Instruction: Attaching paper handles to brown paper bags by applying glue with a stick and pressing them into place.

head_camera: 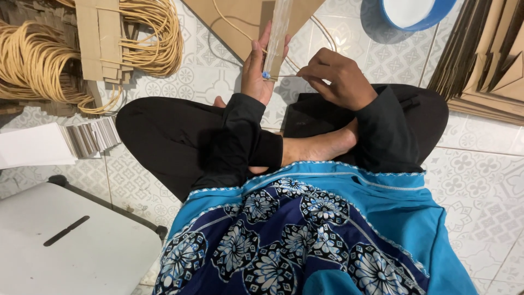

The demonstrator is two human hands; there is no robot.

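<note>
I sit cross-legged on a tiled floor. My left hand [256, 68] grips a long clear plastic stick [279, 30] that points away from me, with a small blue tip near my palm. My right hand [335, 76] is closed, pinching a thin tan cord [284, 75] next to the blue tip. The cord loops away over a brown paper bag [245, 19] lying on the floor just beyond both hands.
Bundles of tan cord [49, 54] and cardboard strips [101, 38] lie far left. A stack of white sheets [38, 145] and a white low table [82, 246] sit at left. A blue bowl [415, 13] and stacked brown paper bags [486, 60] are at the far right.
</note>
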